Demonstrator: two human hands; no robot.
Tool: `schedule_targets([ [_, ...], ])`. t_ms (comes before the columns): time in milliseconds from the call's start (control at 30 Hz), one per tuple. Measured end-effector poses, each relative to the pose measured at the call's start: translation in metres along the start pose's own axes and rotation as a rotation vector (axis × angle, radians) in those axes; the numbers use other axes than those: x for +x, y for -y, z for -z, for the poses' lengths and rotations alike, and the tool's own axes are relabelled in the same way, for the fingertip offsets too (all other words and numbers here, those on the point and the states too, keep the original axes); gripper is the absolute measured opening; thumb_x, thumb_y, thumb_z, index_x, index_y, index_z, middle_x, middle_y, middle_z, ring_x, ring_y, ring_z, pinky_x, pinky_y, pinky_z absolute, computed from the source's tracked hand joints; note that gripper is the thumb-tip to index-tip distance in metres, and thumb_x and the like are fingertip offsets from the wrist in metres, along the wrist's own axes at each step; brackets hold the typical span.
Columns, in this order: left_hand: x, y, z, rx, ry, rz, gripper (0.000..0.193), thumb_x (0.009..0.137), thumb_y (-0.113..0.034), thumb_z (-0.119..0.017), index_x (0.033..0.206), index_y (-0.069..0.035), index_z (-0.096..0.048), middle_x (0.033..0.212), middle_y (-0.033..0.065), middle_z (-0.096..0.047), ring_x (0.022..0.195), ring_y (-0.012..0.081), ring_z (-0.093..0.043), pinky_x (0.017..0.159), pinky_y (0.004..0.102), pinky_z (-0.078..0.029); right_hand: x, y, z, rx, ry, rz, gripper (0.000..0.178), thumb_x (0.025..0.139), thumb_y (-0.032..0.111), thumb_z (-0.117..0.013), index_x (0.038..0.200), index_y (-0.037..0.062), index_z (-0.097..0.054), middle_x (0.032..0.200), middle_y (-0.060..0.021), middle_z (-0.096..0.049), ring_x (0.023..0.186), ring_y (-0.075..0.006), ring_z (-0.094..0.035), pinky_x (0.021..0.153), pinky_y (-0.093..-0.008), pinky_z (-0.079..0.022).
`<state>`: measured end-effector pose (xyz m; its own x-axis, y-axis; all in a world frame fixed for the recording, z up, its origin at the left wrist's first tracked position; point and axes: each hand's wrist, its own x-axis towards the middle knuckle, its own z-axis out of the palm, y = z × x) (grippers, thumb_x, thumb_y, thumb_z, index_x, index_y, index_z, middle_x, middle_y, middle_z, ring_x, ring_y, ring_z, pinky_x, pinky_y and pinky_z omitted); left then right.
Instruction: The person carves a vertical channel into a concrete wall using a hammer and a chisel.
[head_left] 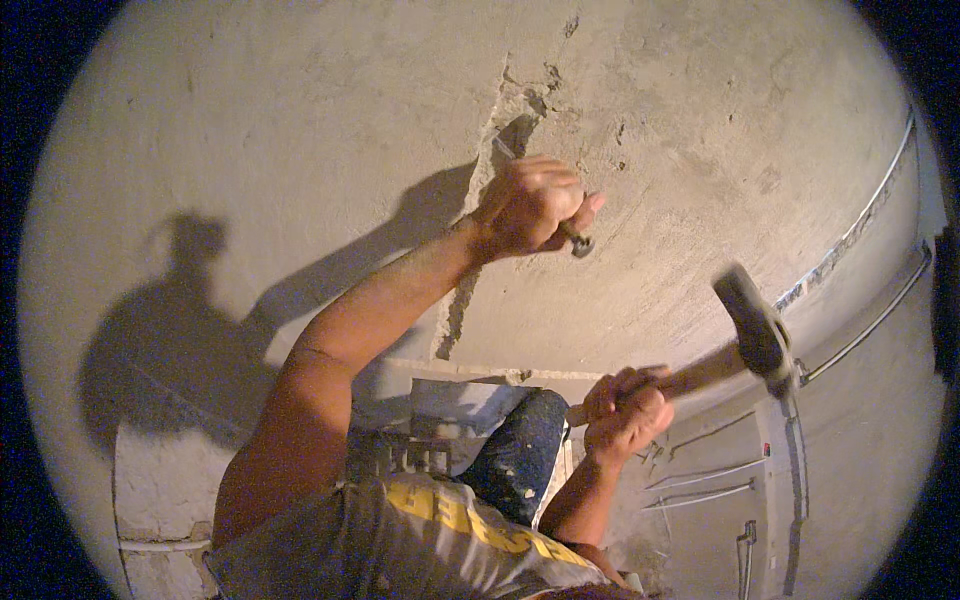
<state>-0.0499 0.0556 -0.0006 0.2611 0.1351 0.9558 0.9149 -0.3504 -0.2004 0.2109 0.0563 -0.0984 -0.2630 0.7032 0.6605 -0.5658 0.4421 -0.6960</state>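
Observation:
My left hand (pixel 528 205) is raised against a grey plaster wall (pixel 300 120) and is closed around a metal chisel (pixel 575 240). The chisel's tip sits in a rough vertical groove (pixel 515 110) cut into the plaster. Lower right, my right hand (pixel 628 408) grips the wooden handle of a hammer (pixel 755 330), whose dark head is drawn back to the right, well away from the chisel's struck end and blurred.
The groove runs on down the wall below my left arm (pixel 452 320). Thin conduits (pixel 860 220) run along the right-hand wall. My paint-spattered blue trouser knee (pixel 525 440) and grey shirt fill the bottom. My shadow falls on the wall at left.

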Motion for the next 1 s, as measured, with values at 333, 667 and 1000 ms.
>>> schedule_targets([
  [333, 0.014, 0.001, 0.007, 0.106, -0.116, -0.053, 0.041, 0.083, -0.013, -0.066, 0.053, -0.004, -0.040, 0.052, 0.0118, -0.044, 0.046, 0.0309, -0.049, 0.047, 0.0422, -0.040, -0.017, 0.007, 0.014, 0.201, -0.066, 0.053, 0.052, 0.092, 0.056, -0.059, 0.081, 0.0098, -0.038, 0.050, 0.0012, -0.037, 0.034, -0.0080, -0.035, 0.029, -0.0248, -0.031],
  [667, 0.018, 0.002, -0.002, 0.174, -0.094, 0.037, 0.042, 0.085, -0.020, -0.067, 0.055, -0.006, -0.042, 0.054, 0.0108, -0.044, 0.049, 0.0308, -0.050, 0.050, 0.0431, -0.041, 0.003, 0.028, 0.020, 0.339, -0.071, 0.391, 0.048, 0.096, 0.059, -0.047, 0.089, 0.0117, -0.040, 0.049, -0.0003, -0.037, 0.032, -0.0096, -0.033, 0.028, -0.0253, -0.029],
  [1000, 0.032, -0.009, 0.004, 0.232, -0.151, 0.071, 0.032, 0.081, -0.012, -0.068, 0.059, -0.006, -0.046, 0.056, 0.0107, -0.048, 0.051, 0.0310, -0.052, 0.050, 0.0416, -0.043, 0.004, -0.013, 0.015, 0.804, 0.028, 0.127, 0.049, 0.095, 0.058, -0.048, 0.088, 0.0106, -0.040, 0.050, -0.0013, -0.037, 0.032, -0.0105, -0.033, 0.028, -0.0262, -0.030],
])
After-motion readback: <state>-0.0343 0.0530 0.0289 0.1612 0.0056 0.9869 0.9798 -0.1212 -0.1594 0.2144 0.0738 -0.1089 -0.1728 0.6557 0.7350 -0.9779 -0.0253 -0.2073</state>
